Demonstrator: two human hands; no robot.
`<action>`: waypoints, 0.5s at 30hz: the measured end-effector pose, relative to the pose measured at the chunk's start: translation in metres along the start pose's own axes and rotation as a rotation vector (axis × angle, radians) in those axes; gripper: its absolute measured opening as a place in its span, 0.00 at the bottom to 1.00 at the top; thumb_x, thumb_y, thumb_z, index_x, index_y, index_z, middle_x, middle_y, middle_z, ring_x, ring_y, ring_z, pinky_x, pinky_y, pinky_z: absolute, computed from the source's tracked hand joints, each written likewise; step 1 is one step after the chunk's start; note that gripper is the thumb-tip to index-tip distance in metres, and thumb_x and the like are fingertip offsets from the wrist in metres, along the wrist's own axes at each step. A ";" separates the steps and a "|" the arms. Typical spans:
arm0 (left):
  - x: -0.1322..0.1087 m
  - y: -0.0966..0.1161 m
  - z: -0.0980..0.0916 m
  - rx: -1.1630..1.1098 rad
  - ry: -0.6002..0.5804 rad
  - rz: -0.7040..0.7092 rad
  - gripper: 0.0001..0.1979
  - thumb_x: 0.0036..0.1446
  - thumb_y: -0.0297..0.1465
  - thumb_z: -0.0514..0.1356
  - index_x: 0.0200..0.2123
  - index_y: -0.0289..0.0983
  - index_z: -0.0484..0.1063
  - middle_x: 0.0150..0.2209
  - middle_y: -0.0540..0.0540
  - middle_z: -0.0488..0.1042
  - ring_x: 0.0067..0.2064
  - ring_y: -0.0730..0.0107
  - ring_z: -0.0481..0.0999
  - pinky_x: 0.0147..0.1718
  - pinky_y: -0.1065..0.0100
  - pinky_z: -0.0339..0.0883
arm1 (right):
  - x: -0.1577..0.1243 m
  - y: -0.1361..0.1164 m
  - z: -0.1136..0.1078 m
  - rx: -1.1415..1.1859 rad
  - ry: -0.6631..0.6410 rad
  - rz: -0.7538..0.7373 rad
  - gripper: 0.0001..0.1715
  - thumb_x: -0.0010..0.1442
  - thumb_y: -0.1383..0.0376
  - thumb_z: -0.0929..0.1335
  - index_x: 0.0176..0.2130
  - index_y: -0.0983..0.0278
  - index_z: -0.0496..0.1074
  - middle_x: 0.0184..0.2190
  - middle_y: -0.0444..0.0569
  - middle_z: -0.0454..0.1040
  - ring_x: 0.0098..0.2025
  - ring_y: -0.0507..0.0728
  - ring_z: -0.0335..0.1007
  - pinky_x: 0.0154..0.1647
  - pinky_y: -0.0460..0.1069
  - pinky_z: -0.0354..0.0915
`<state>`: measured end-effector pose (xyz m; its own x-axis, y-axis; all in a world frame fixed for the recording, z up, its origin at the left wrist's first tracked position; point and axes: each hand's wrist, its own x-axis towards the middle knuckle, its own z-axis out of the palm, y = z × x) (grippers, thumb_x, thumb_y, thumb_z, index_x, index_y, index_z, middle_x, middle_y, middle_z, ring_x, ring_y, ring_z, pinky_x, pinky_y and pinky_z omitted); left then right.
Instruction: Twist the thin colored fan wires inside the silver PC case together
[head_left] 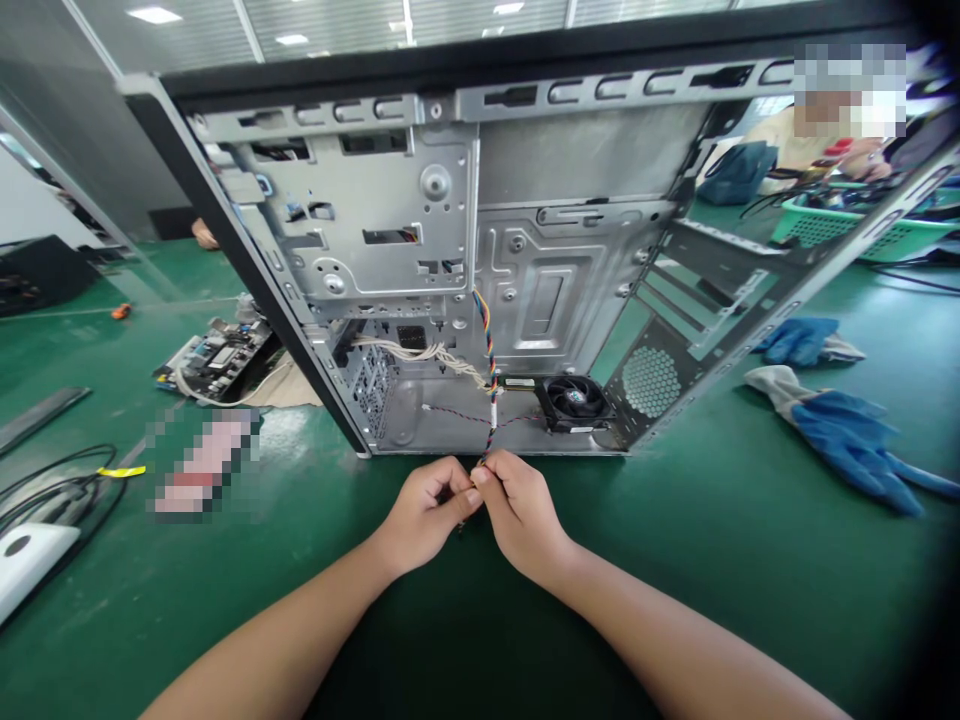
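An open metal computer case [525, 250] lies on its side on the green table, its inside facing me. A twisted multicoloured cable [490, 370] runs from the case interior down to my hands. My left hand [426, 512] and my right hand [517, 505] meet just in front of the case's near edge, both pinching the end of that cable between fingers and thumbs. The cable's end is hidden between my fingers. A small black fan [575, 400] sits on the case floor, just right of the cable. A bundle of pale wires [420, 352] lies inside on the left.
A loose circuit board [217, 360] lies left of the case. Blue gloves [847, 430] lie on the table to the right. A green basket [862, 230] and another person sit at the far right. Black cables [67, 485] and a white device [30, 560] lie at the near left.
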<state>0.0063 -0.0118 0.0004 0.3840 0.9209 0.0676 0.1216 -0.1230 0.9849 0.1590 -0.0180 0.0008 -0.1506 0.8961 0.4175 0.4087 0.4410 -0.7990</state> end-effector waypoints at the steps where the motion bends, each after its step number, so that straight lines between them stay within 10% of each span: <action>1: 0.000 -0.001 0.000 -0.017 -0.004 -0.004 0.17 0.57 0.39 0.61 0.24 0.35 0.62 0.21 0.52 0.65 0.23 0.77 0.63 0.24 0.73 0.56 | 0.000 0.000 0.000 0.001 0.000 -0.001 0.15 0.65 0.67 0.60 0.26 0.61 0.58 0.22 0.42 0.62 0.24 0.51 0.58 0.26 0.46 0.55; 15: 0.000 -0.003 0.002 0.011 0.063 0.012 0.16 0.51 0.37 0.65 0.22 0.34 0.63 0.20 0.54 0.65 0.23 0.78 0.62 0.24 0.74 0.56 | 0.001 0.000 0.000 -0.014 0.079 0.021 0.17 0.62 0.65 0.63 0.23 0.62 0.57 0.19 0.40 0.58 0.22 0.50 0.54 0.24 0.46 0.53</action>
<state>0.0081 -0.0123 -0.0029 0.3269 0.9408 0.0898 0.1278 -0.1381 0.9821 0.1585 -0.0174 0.0008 -0.0704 0.8982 0.4340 0.4241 0.4207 -0.8019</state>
